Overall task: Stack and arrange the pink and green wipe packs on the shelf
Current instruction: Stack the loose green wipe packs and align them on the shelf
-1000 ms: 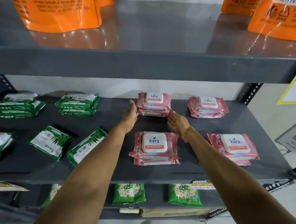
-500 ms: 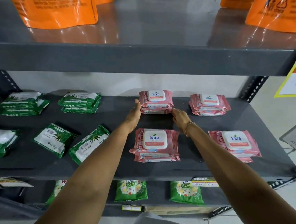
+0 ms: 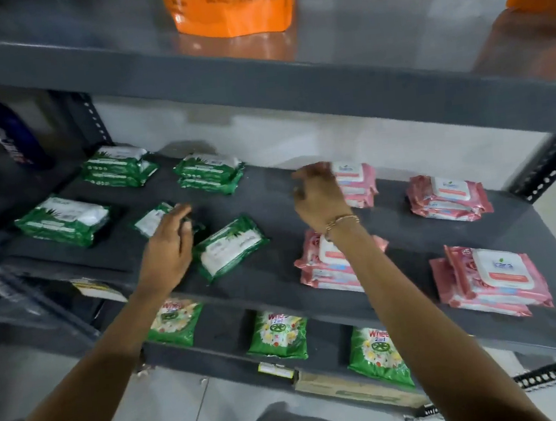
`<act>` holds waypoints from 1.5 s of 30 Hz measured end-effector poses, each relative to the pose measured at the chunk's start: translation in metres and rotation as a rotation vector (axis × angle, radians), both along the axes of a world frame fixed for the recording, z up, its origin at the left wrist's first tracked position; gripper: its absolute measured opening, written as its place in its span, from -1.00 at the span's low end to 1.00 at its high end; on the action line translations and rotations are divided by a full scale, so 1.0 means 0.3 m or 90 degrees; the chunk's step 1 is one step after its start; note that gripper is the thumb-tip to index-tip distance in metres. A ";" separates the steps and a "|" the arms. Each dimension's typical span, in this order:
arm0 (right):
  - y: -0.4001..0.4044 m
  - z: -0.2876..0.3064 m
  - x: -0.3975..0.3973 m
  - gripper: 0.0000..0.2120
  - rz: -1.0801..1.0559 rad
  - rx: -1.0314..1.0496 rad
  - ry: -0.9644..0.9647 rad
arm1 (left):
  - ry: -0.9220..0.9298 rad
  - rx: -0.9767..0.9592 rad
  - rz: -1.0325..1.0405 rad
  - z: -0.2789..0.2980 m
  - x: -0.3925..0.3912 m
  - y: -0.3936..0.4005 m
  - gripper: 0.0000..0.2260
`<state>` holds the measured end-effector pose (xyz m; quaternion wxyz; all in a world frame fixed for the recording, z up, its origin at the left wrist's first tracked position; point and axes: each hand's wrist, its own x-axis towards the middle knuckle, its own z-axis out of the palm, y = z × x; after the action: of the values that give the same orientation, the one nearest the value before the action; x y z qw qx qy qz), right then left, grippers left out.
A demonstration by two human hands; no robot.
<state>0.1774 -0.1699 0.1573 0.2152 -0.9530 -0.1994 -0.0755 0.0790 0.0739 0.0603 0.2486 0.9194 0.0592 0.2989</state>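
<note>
On the grey metal shelf (image 3: 276, 272), the left hand (image 3: 168, 252), fingers loosely spread and empty, hovers between two loose green plastic wipe packs: one (image 3: 154, 218) just beyond, another (image 3: 231, 249) immediately right, lying diagonally. The right hand (image 3: 318, 199), open, hangs beside the far pink wipe stack (image 3: 358, 184).

This is a shop. A grey slotted-angle steel rack (image 3: 277, 279) holds duplicate retail goods: pink wipe packs (image 3: 447, 197) at 3 o'clock, green wipe packs (image 3: 117, 167) at 10, orange pouches (image 3: 231, 6) at 12, detergent sachets (image 3: 277, 333) and a price label (image 3: 275, 370) at 6.
</note>
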 end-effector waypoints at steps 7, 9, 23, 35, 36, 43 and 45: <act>0.355 -0.185 -0.128 -0.39 0.260 -0.216 0.188 | 0.262 0.097 0.053 -0.216 -0.328 0.422 -0.45; 0.415 -0.207 -0.136 -0.33 0.256 -0.259 0.190 | 0.303 0.202 0.019 -0.233 -0.364 0.526 -0.37; 0.470 -0.264 -0.175 -0.24 0.048 -0.366 0.235 | 0.306 0.295 -0.068 -0.277 -0.318 0.736 -0.39; 0.523 -0.132 -0.283 -0.43 0.149 0.038 0.526 | 0.210 0.292 -0.077 -0.332 -0.289 0.773 -0.54; 0.563 -0.139 -0.286 -0.44 0.134 0.094 0.508 | 0.201 0.289 -0.077 -0.341 -0.292 0.774 -0.54; 0.854 -0.229 -0.237 -0.28 -0.093 0.124 0.174 | 0.063 0.304 -0.065 -0.383 -0.281 0.781 -0.56; 0.871 -0.254 -0.230 -0.27 -0.094 0.077 0.182 | 0.044 0.308 -0.062 -0.394 -0.283 0.772 -0.56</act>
<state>0.1084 0.0913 0.0812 0.2920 -0.9515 -0.0913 0.0336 -0.0060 0.3056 -0.0579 0.0329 0.9637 -0.0498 0.2604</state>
